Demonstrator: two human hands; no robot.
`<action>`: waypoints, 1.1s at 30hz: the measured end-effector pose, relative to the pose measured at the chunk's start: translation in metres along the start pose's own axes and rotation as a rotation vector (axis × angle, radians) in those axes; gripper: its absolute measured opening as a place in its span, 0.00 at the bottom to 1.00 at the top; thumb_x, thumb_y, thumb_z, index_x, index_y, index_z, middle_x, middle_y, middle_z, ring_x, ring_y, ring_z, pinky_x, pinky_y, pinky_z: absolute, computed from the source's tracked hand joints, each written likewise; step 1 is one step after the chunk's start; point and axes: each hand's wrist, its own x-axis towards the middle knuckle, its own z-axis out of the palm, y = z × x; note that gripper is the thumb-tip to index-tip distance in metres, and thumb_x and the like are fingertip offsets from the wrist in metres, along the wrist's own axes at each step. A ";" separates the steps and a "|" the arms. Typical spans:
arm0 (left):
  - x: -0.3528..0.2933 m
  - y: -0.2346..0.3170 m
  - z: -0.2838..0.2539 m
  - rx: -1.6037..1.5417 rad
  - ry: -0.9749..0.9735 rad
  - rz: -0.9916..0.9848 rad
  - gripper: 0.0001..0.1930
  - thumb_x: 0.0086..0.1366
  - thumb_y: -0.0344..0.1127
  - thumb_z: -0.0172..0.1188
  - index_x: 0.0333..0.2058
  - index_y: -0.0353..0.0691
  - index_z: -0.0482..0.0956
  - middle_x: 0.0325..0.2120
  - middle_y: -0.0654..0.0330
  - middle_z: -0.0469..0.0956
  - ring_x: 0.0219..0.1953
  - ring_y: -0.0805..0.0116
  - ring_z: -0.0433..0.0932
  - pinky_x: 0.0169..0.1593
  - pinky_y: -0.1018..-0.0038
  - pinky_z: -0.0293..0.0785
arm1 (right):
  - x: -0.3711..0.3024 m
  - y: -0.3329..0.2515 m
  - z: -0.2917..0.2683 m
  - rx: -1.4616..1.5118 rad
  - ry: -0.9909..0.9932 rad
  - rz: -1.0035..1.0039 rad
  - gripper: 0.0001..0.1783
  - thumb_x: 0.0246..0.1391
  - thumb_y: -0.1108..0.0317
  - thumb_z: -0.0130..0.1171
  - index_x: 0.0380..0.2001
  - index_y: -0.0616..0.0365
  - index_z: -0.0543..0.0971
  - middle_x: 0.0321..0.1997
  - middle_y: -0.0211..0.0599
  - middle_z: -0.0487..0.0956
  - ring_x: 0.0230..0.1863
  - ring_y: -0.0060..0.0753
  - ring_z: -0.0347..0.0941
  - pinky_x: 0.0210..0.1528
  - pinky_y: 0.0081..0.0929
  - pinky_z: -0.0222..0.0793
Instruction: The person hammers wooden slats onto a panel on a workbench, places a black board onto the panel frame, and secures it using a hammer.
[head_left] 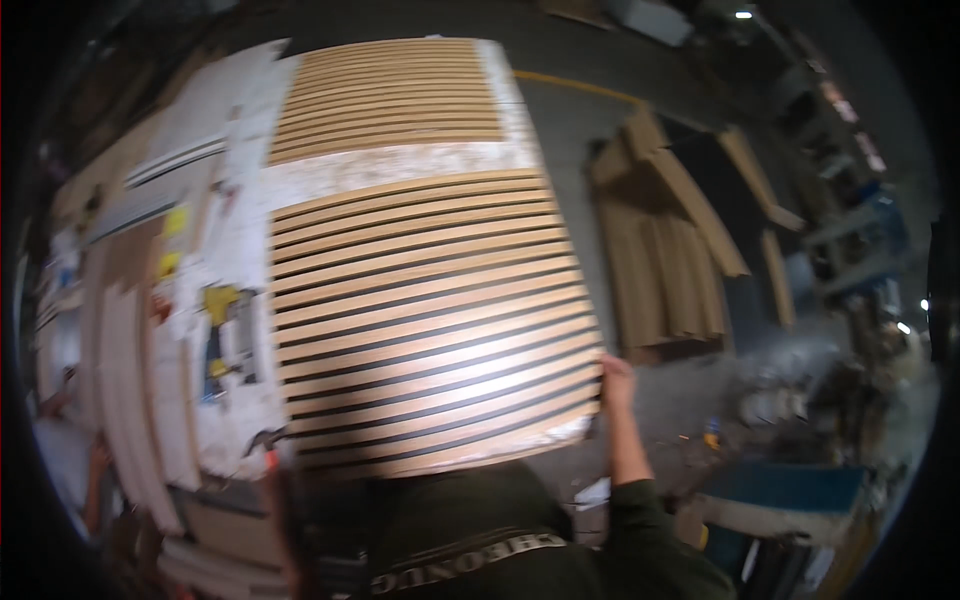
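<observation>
1. One nearer slatted panel (430, 300) lies on the near part of the white worktop (400, 163). The right hand (618, 382) is set against its right edge; whether the fingers close underneath cannot be told.
2. The left hand (272, 485) is blurred beside the near left corner. A hammer-like tool (264, 440) shows right at it, but I cannot tell if it is held.
3. Uneven pressure from the right hand could swing the nearer slatted panel round, leaving a corner overhanging.
4. A push toward the far end could knock the farther slatted panel (390, 95), as only a bare strip separates them; edges might chip.
5. A yellow-and-black power tool (219, 305) lies just to the left, so a leftward slide could scrape the slats.
6. Long boards (125, 370) crowd the left side, near another person's arm (96, 480).
7. On the floor (570, 130) to the right, an open carton (640, 250) and, nearer, a blue-topped stand (785, 487) could hamper sidesteps.
</observation>
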 end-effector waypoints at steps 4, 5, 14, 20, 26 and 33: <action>0.008 0.056 -0.006 -0.639 -0.178 -0.588 0.14 0.62 0.48 0.46 0.22 0.48 0.68 0.11 0.71 0.59 0.11 0.79 0.57 0.14 0.78 0.51 | 0.005 -0.028 -0.015 0.255 0.041 0.282 0.06 0.49 0.71 0.57 0.31 0.60 0.78 0.29 0.34 0.77 0.31 0.28 0.71 0.34 0.25 0.68; 0.013 0.072 -0.017 -0.686 -0.212 -0.661 0.14 0.61 0.50 0.47 0.22 0.49 0.68 0.09 0.72 0.59 0.09 0.81 0.55 0.12 0.80 0.48 | 0.007 -0.023 -0.017 0.216 0.032 0.262 0.12 0.48 0.65 0.60 0.34 0.61 0.77 0.29 0.31 0.77 0.30 0.25 0.71 0.32 0.23 0.68; -0.007 0.066 -0.012 -0.618 -0.105 -0.593 0.15 0.62 0.48 0.48 0.26 0.44 0.71 0.10 0.72 0.60 0.10 0.83 0.56 0.13 0.82 0.50 | 0.010 -0.042 -0.003 0.138 -0.044 0.253 0.11 0.47 0.64 0.61 0.29 0.61 0.77 0.27 0.27 0.75 0.28 0.19 0.66 0.34 0.18 0.62; 0.001 0.069 -0.024 -0.622 -0.093 -0.579 0.14 0.62 0.45 0.47 0.26 0.42 0.72 0.12 0.71 0.63 0.13 0.82 0.59 0.16 0.81 0.54 | 0.036 -0.072 0.000 0.051 -0.241 0.294 0.07 0.48 0.67 0.60 0.29 0.59 0.77 0.24 0.26 0.74 0.27 0.17 0.67 0.29 0.16 0.63; 0.022 0.106 -0.033 -0.712 -0.105 -0.636 0.12 0.61 0.41 0.47 0.25 0.41 0.72 0.14 0.70 0.65 0.16 0.80 0.62 0.19 0.79 0.57 | 0.053 -0.038 0.019 0.040 -0.016 0.166 0.11 0.47 0.68 0.60 0.31 0.65 0.78 0.28 0.28 0.77 0.28 0.17 0.68 0.34 0.15 0.63; 0.027 0.090 -0.038 -0.880 0.022 -0.729 0.16 0.63 0.43 0.47 0.24 0.38 0.71 0.16 0.69 0.66 0.20 0.79 0.64 0.23 0.77 0.61 | 0.053 -0.044 0.016 0.060 -0.034 0.196 0.12 0.47 0.67 0.61 0.31 0.66 0.78 0.29 0.32 0.78 0.30 0.21 0.70 0.36 0.17 0.65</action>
